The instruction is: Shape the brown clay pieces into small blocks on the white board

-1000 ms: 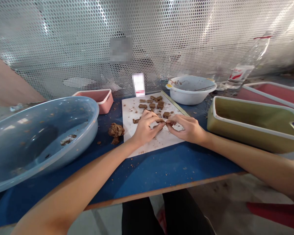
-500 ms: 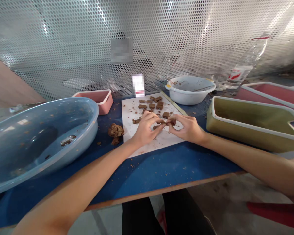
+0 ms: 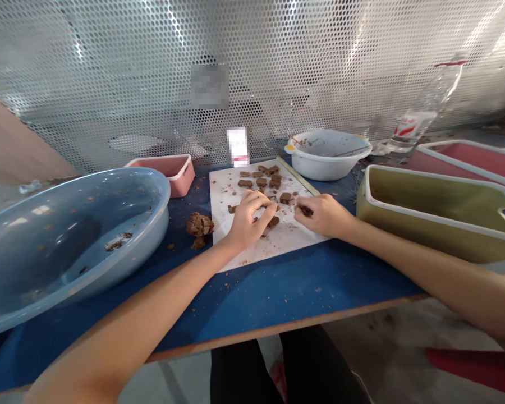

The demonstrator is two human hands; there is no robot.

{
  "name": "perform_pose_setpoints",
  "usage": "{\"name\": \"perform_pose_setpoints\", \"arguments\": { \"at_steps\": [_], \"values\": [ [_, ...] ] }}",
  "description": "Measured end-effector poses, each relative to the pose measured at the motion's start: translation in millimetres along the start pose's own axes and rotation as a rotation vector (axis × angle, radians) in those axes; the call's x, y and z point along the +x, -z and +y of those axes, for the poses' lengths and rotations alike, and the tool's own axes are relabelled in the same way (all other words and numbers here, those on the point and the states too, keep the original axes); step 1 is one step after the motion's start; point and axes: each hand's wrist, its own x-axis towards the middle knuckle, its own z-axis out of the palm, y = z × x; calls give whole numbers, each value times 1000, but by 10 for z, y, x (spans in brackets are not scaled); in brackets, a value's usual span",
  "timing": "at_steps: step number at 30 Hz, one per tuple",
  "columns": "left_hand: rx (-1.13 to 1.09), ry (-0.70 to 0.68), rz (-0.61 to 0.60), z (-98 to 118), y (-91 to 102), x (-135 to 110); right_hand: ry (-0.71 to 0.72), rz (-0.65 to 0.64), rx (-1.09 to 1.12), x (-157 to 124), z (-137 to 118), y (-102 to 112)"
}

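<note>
My left hand (image 3: 251,217) is over the white sheet (image 3: 239,247), thumb and index finger pinched close together. A small bit of brown clay shows at their tips, mostly hidden. Just below these fingertips, a rounded clay piece (image 3: 273,221) lies on the sheet. To the right, my right hand (image 3: 327,216) is closed around a dark crumbly lump of clay (image 3: 306,210) near the sheet's right edge. Several small shaped clay pieces (image 3: 285,198) rest farther back on the sheet, among crumbs. Left of the sheet sits a larger cracked clay lump (image 3: 200,224).
A big blue basin (image 3: 151,241) stands at the left, with a pink box (image 3: 180,179) behind it. A white basin (image 3: 324,165), a tilted clear bottle (image 3: 425,115) and an olive box (image 3: 421,227) stand at the right. Perforated metal (image 3: 143,73) rises behind the blue table (image 3: 252,303).
My hands have drawn apart from where they met. The right hand has moved slightly right and curled around the clay lump. My left hand has stayed in nearly the same place.
</note>
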Motion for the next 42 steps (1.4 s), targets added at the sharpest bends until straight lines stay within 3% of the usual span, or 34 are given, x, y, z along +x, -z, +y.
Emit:
{"name": "perform_pose_setpoints", "arguments": {
  "at_steps": [6,10,12,16,20,26,30,35,39,42],
  "values": [
    [-21,-6,16,-22,-17,2,-214,-139,-286,21,179,125],
    [-42,-30,30,-43,-31,6,-255,-121,-376,12,103,233],
    [-44,-49,31,-51,-34,5,-206,-56,-275,13,11,237],
    [-16,-74,16,-53,-36,1,33,65,0,3,-196,189],
    [3,-104,-19,-57,-38,-1,182,116,81,-29,-331,130],
    [-15,-134,-31,-85,-43,-5,285,153,153,-34,-354,33],
    [-20,-124,-47,-67,-35,-2,304,185,179,-10,-350,17],
    [-39,-39,-7,-40,-19,-19,216,197,153,8,-391,85],
    [-82,71,54,-60,-14,-44,222,155,136,-8,-341,90],
    [-92,78,51,-76,-12,-51,205,132,104,-26,-256,45]
  ]
}}
